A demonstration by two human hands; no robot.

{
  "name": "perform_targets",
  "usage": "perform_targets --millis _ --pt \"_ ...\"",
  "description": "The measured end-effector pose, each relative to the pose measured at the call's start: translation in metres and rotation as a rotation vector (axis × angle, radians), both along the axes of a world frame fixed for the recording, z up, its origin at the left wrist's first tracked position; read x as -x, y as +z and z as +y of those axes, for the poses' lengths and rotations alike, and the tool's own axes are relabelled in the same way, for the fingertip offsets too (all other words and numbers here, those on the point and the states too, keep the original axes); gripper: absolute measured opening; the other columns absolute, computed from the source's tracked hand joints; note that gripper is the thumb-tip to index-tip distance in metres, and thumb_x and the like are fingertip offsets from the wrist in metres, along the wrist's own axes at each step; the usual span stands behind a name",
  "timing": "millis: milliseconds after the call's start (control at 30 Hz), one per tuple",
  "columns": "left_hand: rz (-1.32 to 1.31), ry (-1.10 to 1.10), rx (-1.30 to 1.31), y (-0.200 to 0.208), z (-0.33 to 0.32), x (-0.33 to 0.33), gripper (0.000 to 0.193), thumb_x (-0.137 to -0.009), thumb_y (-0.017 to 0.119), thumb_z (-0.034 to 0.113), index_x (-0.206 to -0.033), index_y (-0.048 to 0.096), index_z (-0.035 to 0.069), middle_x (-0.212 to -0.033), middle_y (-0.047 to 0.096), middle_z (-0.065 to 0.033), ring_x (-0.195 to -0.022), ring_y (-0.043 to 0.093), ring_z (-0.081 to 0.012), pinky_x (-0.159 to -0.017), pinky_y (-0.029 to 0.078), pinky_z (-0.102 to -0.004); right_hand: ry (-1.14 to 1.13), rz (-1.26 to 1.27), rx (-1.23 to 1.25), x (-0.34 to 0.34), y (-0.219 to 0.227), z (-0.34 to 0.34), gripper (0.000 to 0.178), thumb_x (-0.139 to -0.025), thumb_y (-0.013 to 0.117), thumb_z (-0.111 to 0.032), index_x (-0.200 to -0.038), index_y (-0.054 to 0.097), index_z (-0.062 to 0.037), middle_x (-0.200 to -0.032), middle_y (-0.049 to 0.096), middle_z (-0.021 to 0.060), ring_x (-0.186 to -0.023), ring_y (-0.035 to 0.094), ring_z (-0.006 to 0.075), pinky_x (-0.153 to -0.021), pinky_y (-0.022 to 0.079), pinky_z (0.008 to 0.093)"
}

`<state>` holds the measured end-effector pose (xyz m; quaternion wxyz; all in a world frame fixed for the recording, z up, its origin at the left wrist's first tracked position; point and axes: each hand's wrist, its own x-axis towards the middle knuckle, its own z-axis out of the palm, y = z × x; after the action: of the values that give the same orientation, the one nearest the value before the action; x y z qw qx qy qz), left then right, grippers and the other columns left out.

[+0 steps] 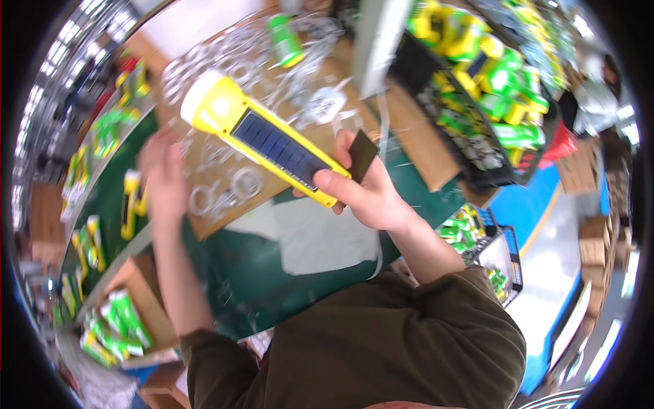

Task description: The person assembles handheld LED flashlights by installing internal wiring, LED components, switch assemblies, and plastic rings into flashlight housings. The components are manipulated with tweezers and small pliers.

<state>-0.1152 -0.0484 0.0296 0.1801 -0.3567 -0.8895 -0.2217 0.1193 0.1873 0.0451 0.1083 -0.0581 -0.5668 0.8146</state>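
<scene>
My right hand (371, 194) is closed around the tail end of a yellow flashlight (228, 109) with a white head. A dark solar panel (278, 141) runs along its body, facing up. A thin dark rectangular piece (362, 155) is also pinched between the fingers of this hand. My left hand (165, 170) is at the left, apart from the flashlight's head and blurred by motion, so its fingers are unclear. Close beside it, a yellow and black flashlight (129, 204) lies on the green conveyor belt (109, 191).
Clear plastic rings (245, 183) are strewn over a cardboard sheet (225, 215), where a green cylinder (285, 41) also lies. Green table surface (238, 273) shows below. At right, a black crate (477, 170) holds many green and yellow pieces. A cardboard box (153, 300) stands lower left.
</scene>
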Motion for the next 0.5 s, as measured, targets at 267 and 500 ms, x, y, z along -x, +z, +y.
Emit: perform_targets --millis 267,500 --pt "0.115 0.566 0.404 -0.072 -0.105 0.059 0.058 -0.084 0.066 0.03 -0.134 0.045 0.01 -0.13 0.046 -0.015 -0.12 0.044 -0.0331 -0.098 0.037 -0.0459 -0.816 0.123 -0.042 -0.06 0.038 0.099 0.029 -0.097 0.051 -0.031 -0.092 0.048 -0.0025 -0.085 0.066 0.0132 -0.054 0.042 0.0074 -0.051 0.036 0.0216" --pt "0.0 0.509 0.185 -0.052 -0.091 0.056 0.043 -0.075 0.075 0.022 -0.106 0.052 0.003 -0.101 0.056 -0.0143 -0.092 0.058 -0.0348 -0.083 0.047 -0.0415 -0.803 -0.449 -0.737 -0.03 0.076 0.173 0.047 -0.094 0.052 -0.041 -0.092 0.058 0.0056 -0.077 0.063 0.0106 -0.058 0.054 0.0132 -0.056 0.043 0.0277"
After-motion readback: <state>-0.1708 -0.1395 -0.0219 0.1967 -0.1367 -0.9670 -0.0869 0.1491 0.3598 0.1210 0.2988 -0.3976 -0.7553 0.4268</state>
